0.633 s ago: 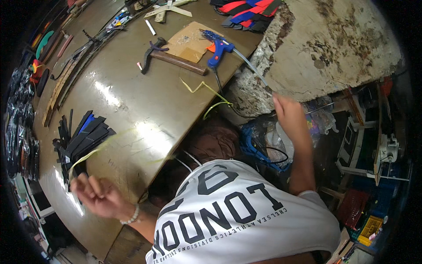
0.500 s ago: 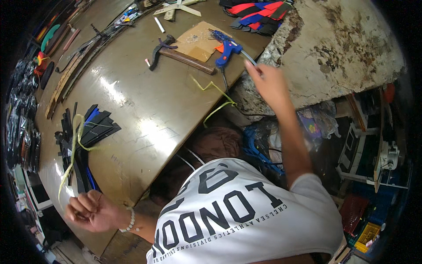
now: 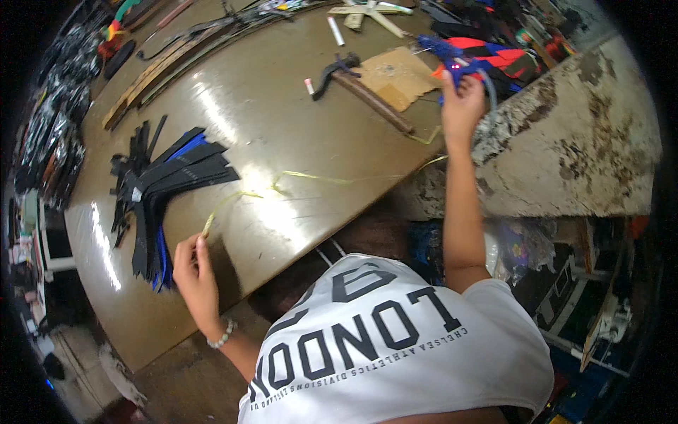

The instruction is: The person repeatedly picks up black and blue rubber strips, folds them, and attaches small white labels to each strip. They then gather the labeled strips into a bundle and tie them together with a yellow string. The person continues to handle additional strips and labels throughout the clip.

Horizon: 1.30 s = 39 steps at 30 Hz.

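Observation:
In my right hand (image 3: 465, 109) is a blue glue gun (image 3: 474, 65) with an orange part and small lit red spots, held near the table's far right edge. A pale glue stick (image 3: 491, 95) extends from it. My left hand (image 3: 194, 272) pinches one end of a thin yellow strip (image 3: 318, 177) above the table's front edge. The strip runs loosely across the table toward the right forearm. A fanned bundle of black and blue strips (image 3: 187, 169) lies just beyond my left hand.
A hammer (image 3: 374, 102) lies on the table (image 3: 268, 120) beside a piece of cardboard (image 3: 395, 76). Red, blue and black pieces (image 3: 494, 53) are piled at the far right. A rough, stained slab (image 3: 579, 141) adjoins the table's right side. White sticks (image 3: 335, 32) lie further back.
My left hand has moved up and inward from the lower left, with the yellow strip now stretched across the table. My right hand has gone from the glue stick to the glue gun's body.

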### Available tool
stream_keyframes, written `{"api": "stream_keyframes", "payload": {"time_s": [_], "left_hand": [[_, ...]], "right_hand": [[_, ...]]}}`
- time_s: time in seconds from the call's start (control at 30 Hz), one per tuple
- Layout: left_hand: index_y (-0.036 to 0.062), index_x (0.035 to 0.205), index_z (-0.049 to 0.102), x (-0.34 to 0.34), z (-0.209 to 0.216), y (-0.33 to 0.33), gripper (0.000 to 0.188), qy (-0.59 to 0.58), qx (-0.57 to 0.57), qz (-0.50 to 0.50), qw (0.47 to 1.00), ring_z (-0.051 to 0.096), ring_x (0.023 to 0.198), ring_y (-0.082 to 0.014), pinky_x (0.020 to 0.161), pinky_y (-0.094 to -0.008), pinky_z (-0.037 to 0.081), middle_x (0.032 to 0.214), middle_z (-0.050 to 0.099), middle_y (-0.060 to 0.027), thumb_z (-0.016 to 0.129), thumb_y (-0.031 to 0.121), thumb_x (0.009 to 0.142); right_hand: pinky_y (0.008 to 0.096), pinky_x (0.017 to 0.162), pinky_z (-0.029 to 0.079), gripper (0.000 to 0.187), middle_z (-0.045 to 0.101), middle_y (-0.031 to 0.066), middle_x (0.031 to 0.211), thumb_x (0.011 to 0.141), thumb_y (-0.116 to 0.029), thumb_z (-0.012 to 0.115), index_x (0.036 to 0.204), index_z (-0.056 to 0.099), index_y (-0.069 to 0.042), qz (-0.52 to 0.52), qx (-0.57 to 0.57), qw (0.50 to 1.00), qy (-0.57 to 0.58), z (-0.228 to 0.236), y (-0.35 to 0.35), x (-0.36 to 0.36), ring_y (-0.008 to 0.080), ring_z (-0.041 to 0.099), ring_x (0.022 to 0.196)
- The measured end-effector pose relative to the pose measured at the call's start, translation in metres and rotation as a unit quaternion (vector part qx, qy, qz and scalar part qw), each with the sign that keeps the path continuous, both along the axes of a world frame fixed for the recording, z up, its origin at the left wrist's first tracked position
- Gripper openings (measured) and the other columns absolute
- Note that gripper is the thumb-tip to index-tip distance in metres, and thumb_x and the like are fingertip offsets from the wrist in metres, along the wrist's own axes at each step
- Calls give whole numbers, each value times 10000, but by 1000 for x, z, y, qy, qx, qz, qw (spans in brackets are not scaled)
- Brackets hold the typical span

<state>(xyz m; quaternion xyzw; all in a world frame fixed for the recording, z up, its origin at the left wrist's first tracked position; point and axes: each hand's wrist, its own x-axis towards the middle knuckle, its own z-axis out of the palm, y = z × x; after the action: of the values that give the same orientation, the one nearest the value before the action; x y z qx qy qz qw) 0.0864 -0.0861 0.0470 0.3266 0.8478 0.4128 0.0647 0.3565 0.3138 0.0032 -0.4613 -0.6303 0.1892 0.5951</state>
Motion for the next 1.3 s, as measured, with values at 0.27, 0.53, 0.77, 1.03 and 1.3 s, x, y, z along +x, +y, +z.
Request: {"api": "stream_keyframes", "payload": {"time_s": [0.27,0.53,0.77,1.03,1.3], "left_hand": [[-35,932,631,-7,3,-5,181,-3,32,19,999,480,708,-123,617,-247,380,815,561,-59,594,142,945],[-16,888,643,14,33,3,110,-2,51,-41,998,464,684,-95,590,-231,359,798,548,-35,633,92,905],[7,889,613,-21,33,-73,203,132,159,248,946,440,710,-48,610,-193,345,800,539,46,563,183,979],[76,877,590,-3,-93,-202,247,-63,400,388,828,466,673,-49,606,-211,357,739,546,32,548,291,992],[87,1406,394,23,-182,-152,650,-357,625,364,591,327,1344,-251,1141,-437,231,1491,344,-84,500,529,941]], "right_hand": [[446,814,488,437,645,247,998,844,-283,713,1106,538,19,-15,-70,970,-234,3,-19,-15,423,628,928],[426,985,416,595,570,224,1242,859,-407,664,1270,533,3,341,43,897,-279,79,-168,-91,351,541,1153],[298,734,471,324,626,50,827,984,-325,531,1046,615,-18,783,-296,537,-103,59,-232,-159,149,592,802],[244,668,440,272,614,21,794,993,-219,528,884,639,4,786,-380,464,-152,63,-226,-132,77,517,732],[265,519,392,196,606,77,685,925,-167,608,998,669,4,708,-255,582,-309,57,-238,-106,104,477,562]]}}
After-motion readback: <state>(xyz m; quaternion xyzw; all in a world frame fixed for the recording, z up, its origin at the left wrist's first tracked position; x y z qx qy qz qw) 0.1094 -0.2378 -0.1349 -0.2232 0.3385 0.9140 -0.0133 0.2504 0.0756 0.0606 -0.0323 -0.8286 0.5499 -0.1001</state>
